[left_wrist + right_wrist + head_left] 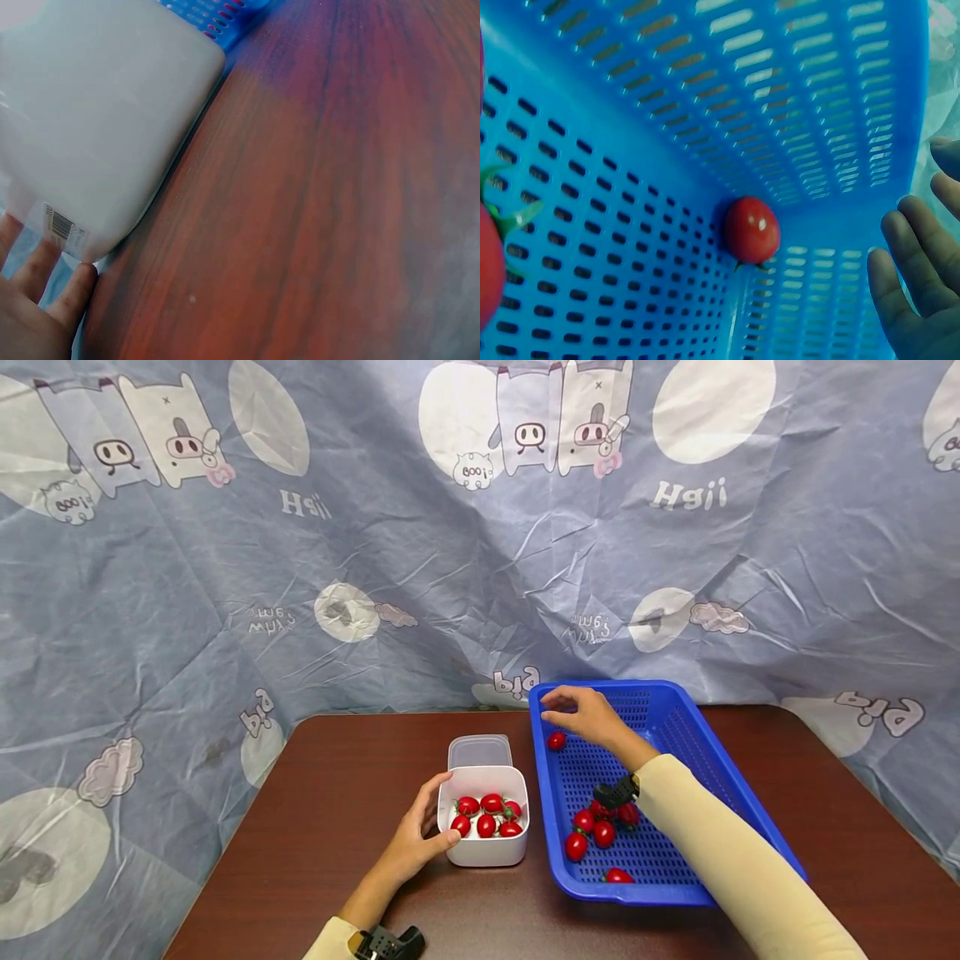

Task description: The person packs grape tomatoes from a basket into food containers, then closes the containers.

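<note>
My left hand grips the left side of a white square container, thumb at the front corner and fingers toward the back. Several red cherry tomatoes lie inside it. In the left wrist view, fingers touch the container's wall near a barcode sticker. My right hand hovers over the far left part of a blue basket, fingers loosely bent, holding nothing. A single cherry tomato lies in the basket's corner, apart from the right hand.
More cherry tomatoes are grouped in the near part of the basket, partly under my right wrist. A translucent lid lies behind the container. The brown table meets a patterned grey-blue cloth at the back.
</note>
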`<state>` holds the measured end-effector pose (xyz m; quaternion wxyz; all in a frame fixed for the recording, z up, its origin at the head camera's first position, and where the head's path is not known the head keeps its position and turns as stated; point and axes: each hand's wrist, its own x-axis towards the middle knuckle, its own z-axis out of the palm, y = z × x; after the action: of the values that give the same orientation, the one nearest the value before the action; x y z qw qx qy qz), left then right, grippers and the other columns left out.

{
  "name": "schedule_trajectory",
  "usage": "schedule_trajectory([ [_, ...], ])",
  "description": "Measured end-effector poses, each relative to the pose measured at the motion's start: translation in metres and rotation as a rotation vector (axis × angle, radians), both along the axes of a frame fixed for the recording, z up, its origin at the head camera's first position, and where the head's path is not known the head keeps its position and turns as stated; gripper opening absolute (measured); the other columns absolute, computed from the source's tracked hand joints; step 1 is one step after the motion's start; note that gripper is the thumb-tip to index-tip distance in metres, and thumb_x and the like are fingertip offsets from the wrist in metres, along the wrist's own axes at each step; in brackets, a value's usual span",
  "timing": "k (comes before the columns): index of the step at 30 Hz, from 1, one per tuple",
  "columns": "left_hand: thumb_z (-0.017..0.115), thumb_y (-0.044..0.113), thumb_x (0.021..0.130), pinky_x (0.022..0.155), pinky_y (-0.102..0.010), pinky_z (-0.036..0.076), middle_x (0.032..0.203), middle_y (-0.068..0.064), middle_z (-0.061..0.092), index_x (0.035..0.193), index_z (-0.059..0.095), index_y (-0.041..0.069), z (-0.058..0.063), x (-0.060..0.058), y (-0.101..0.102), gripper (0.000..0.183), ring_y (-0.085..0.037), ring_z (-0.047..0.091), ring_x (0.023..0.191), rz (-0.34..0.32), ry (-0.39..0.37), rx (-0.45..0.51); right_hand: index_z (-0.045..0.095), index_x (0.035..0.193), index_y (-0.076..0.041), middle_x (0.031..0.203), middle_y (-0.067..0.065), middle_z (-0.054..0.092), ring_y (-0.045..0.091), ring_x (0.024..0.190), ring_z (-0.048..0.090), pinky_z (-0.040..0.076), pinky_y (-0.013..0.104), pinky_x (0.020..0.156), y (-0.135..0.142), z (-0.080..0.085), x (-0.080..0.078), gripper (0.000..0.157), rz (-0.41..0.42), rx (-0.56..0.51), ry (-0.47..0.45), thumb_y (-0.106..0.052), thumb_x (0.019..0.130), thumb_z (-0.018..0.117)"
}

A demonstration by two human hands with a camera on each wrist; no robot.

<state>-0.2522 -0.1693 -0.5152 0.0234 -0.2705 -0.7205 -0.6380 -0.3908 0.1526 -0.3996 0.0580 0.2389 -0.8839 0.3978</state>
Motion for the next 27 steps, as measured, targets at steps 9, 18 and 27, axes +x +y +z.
schedule_trajectory([
  [9, 0.071, 0.019, 0.084, 0.1, -0.058, 0.035, 0.149, -0.013, 0.037, 0.15, 0.027, 0.021, 0.002, 0.001, 0.001, 0.079, -0.04, 0.042, 0.129, -0.001, -0.008, 0.007, 0.069, 0.111, -0.004, 0.105, 0.014, 0.07, 0.028, 0.095, 0.066, 0.049, 0.045, 0.083, 0.013, -0.017, -0.012, 0.031, -0.036, 0.029, -0.011, -0.02, 0.085, 0.074],
  [18, 0.071, 0.021, 0.085, 0.099, -0.057, 0.038, 0.147, -0.012, 0.039, 0.15, 0.027, 0.021, 0.0, 0.001, 0.0, 0.078, -0.039, 0.043, 0.129, 0.0, 0.005, 0.003, 0.067, 0.113, 0.0, 0.108, 0.018, 0.069, 0.033, 0.1, 0.065, 0.048, 0.048, 0.087, 0.017, -0.029, -0.015, 0.035, -0.032, 0.074, -0.063, -0.016, 0.084, 0.075],
  [27, 0.071, 0.023, 0.085, 0.099, -0.056, 0.039, 0.147, -0.011, 0.04, 0.15, 0.027, 0.021, 0.0, 0.001, 0.0, 0.078, -0.037, 0.044, 0.128, 0.004, 0.009, -0.002, 0.066, 0.114, -0.001, 0.111, 0.019, 0.067, 0.037, 0.104, 0.063, 0.045, 0.05, 0.092, 0.019, -0.042, -0.019, 0.035, -0.016, 0.12, -0.097, -0.015, 0.083, 0.075],
])
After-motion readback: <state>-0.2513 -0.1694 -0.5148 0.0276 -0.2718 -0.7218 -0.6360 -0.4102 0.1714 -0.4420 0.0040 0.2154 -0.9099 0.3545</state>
